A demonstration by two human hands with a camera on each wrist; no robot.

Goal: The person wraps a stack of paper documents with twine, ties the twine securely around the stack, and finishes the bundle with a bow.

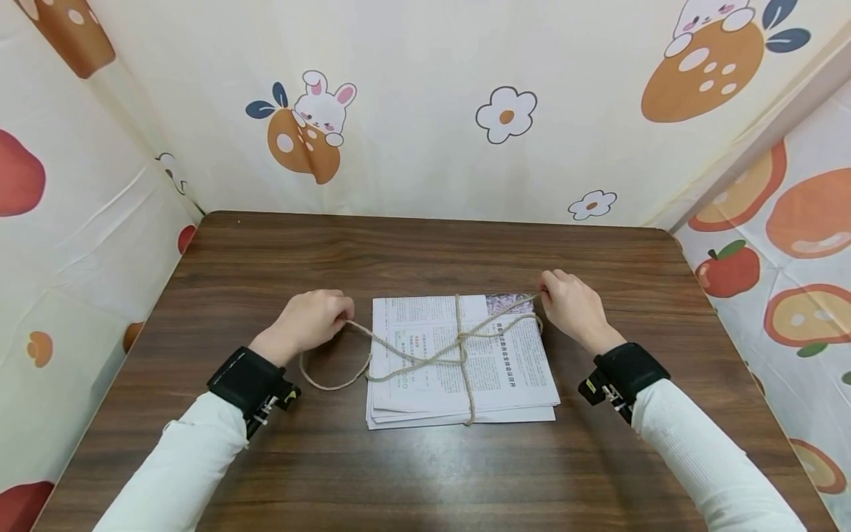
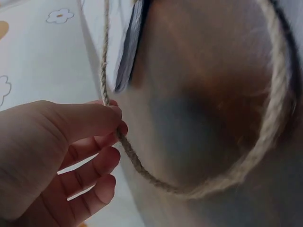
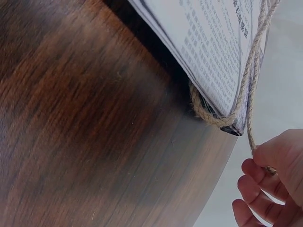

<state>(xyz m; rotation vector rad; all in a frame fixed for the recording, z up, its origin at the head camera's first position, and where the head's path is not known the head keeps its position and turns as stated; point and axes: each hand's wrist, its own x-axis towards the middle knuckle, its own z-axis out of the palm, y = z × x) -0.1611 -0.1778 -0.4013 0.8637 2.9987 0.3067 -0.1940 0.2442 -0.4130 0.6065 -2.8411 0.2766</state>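
Observation:
A stack of folded newspapers (image 1: 512,384) lies flat on the table, wrapped by a jute rope (image 1: 468,384) running front to back and across, with strands crossing near the top's middle. Left of the stack, my left hand (image 1: 309,321) pinches one length of rope; in the left wrist view, thumb and forefinger hold the rope (image 2: 137,163), which curves below them in a loose loop. At the stack's back right corner, my right hand (image 1: 575,307) pinches the other length, slightly raised. The right wrist view shows a second rope strand (image 3: 203,111) bending around the stack's edge.
The brown wooden table (image 1: 299,473) extends around the stack on all sides. Behind it hangs a printed cream curtain (image 1: 412,148), with more printed cloth (image 1: 798,318) along the right side. Black wrist straps (image 1: 249,384) with small cameras sit on both wrists.

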